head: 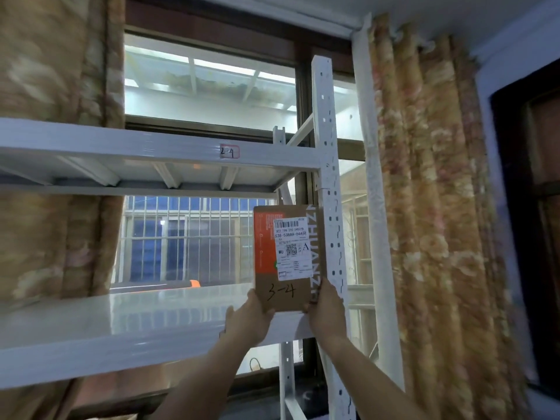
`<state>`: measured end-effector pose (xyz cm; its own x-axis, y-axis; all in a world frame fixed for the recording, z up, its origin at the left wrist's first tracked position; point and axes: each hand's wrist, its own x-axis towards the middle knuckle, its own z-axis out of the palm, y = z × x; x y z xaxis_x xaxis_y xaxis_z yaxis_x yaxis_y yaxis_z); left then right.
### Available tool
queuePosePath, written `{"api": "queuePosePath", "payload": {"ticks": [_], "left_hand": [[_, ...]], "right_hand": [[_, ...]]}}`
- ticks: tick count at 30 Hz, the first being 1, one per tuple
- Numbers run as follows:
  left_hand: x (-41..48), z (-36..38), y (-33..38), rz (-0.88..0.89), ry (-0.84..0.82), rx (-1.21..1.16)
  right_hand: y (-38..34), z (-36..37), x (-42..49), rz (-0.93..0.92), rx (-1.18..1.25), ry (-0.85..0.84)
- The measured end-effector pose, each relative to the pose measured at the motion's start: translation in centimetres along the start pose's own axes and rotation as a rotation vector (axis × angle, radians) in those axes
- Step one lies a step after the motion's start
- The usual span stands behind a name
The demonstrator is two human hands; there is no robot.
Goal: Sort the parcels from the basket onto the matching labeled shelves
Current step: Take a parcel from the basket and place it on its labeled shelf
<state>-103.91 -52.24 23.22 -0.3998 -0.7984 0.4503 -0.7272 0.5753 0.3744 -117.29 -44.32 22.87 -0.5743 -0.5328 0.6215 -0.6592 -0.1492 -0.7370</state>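
We have the parcel [286, 258] held upright between both hands, the left hand [250, 313] cupping its lower left corner and the right hand [325, 310] gripping its lower right edge, at the right end of the rack, just above the front lip of the lower shelf [121, 322] and close beside the white upright post [328, 177]. The box carries a handwritten "3-4", while the tag [229, 151] on the upper shelf [121, 150] seems to read "2-4", though it is blurred. Our judgement is that we should confirm the lower shelf's own mark before setting down, then slide the box in flat or stand it with the handwritten number facing out, keeping it clear of the post so it does not catch. The lower shelf's label is not visible; our hands and the parcel cover that stretch of its front edge. The basket is out of view, the left of the rack is cut off, and the printed shipping label [292, 248] is too small to read fully.
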Motion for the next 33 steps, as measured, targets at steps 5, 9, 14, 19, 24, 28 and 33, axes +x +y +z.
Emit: {"api": "queuePosePath", "payload": {"ticks": [5, 9, 14, 19, 24, 28, 33], "left_hand": [[-0.1, 0.2, -0.1, 0.012, 0.037, -0.022], [-0.9, -1.1, -0.1, -0.019, -0.021, 0.189], [-2.2, -8.5, -2.9, -0.084, 0.06, 0.332], [-6.9, -18.7, -8.3, -0.203, 0.152, 0.488], [-14.7, -26.1, -13.5, -0.393, 0.076, 0.595], [-21.7, -29.9, -16.8, -0.572, 0.066, 0.68], [-30.2, -33.1, -20.7, -0.769, 0.053, 0.716]], "right_hand": [[0.2, -0.2, -0.5, -0.032, -0.068, 0.031], [-1.0, -1.3, -1.1, -0.225, -0.211, 0.232], [-6.9, -0.1, -1.4, -0.573, -0.34, 0.062], [-15.2, 4.7, -2.5, -0.75, -0.375, -0.458], [-21.9, 9.8, -7.0, -0.777, -0.273, -0.779], [-26.2, 14.3, -11.6, -0.868, -0.228, -0.906], [-31.1, 18.1, -19.1, -0.92, -0.164, -1.047]]}}
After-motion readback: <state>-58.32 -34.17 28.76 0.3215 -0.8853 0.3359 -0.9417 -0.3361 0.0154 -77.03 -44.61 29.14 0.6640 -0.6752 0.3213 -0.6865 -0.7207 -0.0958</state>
